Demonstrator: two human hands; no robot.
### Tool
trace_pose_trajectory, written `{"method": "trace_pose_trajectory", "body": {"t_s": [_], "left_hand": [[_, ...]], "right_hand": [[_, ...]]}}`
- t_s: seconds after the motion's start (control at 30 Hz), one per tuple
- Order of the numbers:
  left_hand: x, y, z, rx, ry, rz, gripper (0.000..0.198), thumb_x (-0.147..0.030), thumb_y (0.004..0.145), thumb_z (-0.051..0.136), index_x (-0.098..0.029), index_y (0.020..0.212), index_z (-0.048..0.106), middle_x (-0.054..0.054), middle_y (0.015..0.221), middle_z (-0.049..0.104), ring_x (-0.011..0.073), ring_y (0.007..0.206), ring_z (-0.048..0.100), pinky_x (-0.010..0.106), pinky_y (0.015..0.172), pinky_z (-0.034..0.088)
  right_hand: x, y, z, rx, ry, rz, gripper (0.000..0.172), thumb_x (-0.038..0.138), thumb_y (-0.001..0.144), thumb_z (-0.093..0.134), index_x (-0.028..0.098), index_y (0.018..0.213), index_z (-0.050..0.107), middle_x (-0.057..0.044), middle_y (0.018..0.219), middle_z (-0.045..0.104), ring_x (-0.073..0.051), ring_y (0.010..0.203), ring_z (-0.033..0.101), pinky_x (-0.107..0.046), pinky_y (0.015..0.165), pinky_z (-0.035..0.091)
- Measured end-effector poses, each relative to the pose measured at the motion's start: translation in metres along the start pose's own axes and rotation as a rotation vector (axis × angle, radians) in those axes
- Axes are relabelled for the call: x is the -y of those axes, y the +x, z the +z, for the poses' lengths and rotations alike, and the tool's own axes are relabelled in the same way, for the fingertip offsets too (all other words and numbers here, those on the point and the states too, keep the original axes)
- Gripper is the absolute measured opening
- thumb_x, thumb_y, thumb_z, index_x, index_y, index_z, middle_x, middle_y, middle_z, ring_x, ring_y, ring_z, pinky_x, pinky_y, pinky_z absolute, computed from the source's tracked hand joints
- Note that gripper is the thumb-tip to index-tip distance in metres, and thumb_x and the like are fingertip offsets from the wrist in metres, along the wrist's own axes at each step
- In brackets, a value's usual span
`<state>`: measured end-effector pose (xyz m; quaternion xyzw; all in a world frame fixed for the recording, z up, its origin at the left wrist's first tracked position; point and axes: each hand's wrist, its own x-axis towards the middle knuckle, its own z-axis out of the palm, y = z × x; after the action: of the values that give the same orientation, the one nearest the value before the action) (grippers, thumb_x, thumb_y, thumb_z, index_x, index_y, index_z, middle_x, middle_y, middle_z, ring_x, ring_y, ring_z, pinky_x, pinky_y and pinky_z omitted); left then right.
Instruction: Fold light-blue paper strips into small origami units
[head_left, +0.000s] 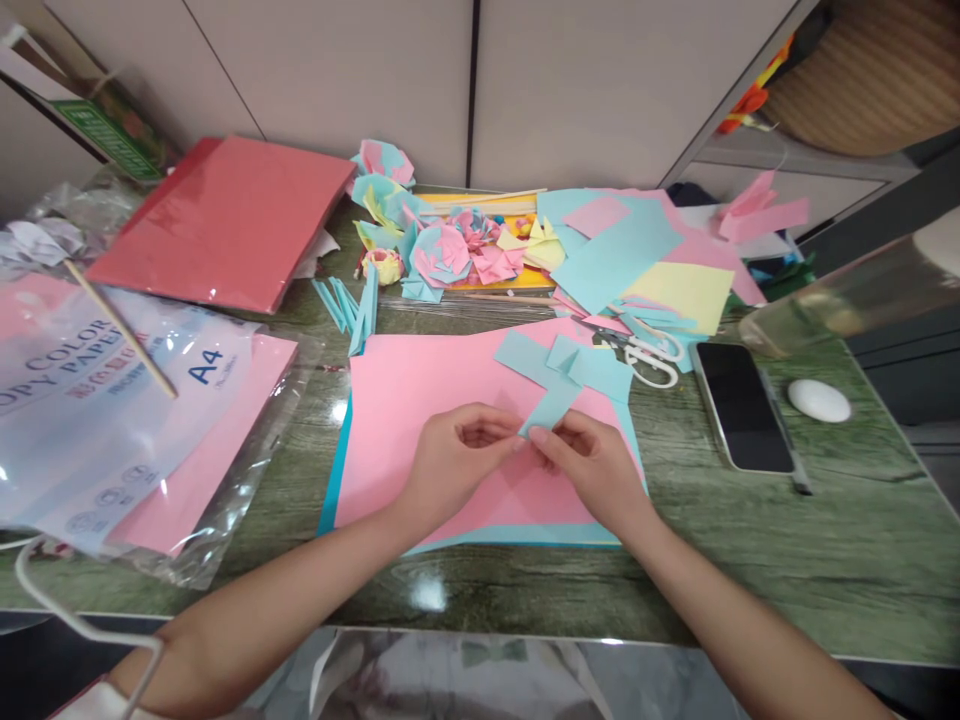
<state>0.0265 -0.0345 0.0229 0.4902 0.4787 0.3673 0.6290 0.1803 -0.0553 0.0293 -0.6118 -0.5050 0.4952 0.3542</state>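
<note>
Both the left hand (454, 462) and the right hand (592, 465) pinch a blue paper strip (551, 408) over the pink sheet (420, 400); uneven pulling could tear it or skew its crease toward 1 o'clock.

Matt blue paper strip (551, 405), pink paper sheet (420, 400), glossy green wood-grain tabletop (750, 540).

Bare green table (787, 540) lay open in front of the phone (742, 405) and to its right. To the left, the paper pack (97, 420) and a wooden stick (120, 328) blocked passage. Behind the pink sheet (420, 400), scissors (649, 358) and paper scraps (450, 245) crowded the space, apparently without gaps.
</note>
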Motion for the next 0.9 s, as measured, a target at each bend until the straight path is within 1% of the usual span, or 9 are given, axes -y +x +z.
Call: {"method": "trace_pose_trajectory", "body": {"t_s": [0.27,0.43,0.7,0.9], "left_hand": [[-0.0022,-0.0003,0.0009,-0.012,0.004,-0.024,0.016,-0.023,0.064,0.067,-0.016,0.077,0.063,0.002,0.074,0.067,0.0118,0.068,0.062,0.022,0.066,0.05],[-0.0017,-0.0007,0.0002,0.001,-0.019,-0.045,0.016,-0.024,0.065,0.067,-0.016,0.078,0.064,0.002,0.075,0.067,0.0122,0.068,0.062,0.022,0.065,0.05],[-0.0037,-0.0018,0.0008,0.026,-0.062,-0.065,0.017,-0.025,0.065,0.066,-0.016,0.079,0.066,0.003,0.077,0.068,0.0133,0.068,0.062,0.023,0.063,0.051],[-0.0023,-0.0009,-0.0015,0.05,-0.083,-0.062,0.018,-0.026,0.065,0.066,-0.016,0.08,0.067,0.003,0.077,0.069,0.0134,0.069,0.062,0.022,0.062,0.051]], "right_hand": [[-0.0033,0.0,0.0018,-0.042,-0.002,0.008,0.025,0.039,0.072,0.056,0.016,0.061,0.053,0.003,0.051,0.051,-0.009,0.048,0.046,-0.021,0.047,0.037],[-0.006,-0.0001,0.0012,-0.065,-0.029,0.012,0.027,0.04,0.071,0.057,0.016,0.061,0.053,0.003,0.05,0.05,-0.009,0.047,0.046,-0.022,0.046,0.036],[-0.0046,0.0003,0.0008,-0.049,0.012,-0.008,0.026,0.039,0.072,0.057,0.016,0.061,0.053,0.004,0.051,0.049,-0.009,0.048,0.044,-0.022,0.047,0.036],[-0.0097,0.0001,0.001,-0.042,0.027,-0.007,0.026,0.04,0.072,0.057,0.016,0.063,0.053,0.003,0.051,0.049,-0.009,0.048,0.045,-0.022,0.046,0.036]]}}
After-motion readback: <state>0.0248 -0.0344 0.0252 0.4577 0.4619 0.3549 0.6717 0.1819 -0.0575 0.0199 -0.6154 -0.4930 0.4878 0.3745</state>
